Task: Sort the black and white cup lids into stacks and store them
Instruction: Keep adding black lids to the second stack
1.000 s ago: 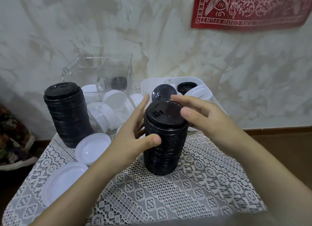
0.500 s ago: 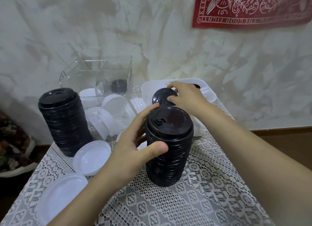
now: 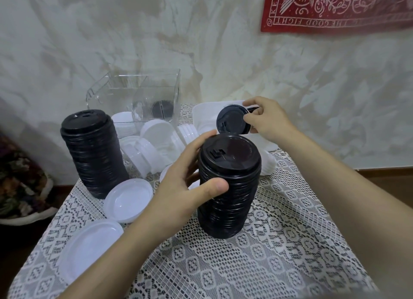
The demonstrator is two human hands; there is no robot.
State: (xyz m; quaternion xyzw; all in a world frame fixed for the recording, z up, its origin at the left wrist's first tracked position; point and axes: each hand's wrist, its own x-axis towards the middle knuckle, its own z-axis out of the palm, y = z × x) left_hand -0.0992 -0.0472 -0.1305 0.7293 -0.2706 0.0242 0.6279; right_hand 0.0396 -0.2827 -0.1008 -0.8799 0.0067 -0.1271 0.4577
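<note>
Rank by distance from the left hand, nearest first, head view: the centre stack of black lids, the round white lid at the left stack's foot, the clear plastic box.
1. Centre black lid stack: gripped by the left hand.
2. Round white lid: just left of the hand.
3. Clear plastic box: far back, leftward.

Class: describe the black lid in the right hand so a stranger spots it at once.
Find the white tray, back right. Over it, the right hand pinches one black lid. Unlike the tall black stacks, it is single and tilted.
</note>
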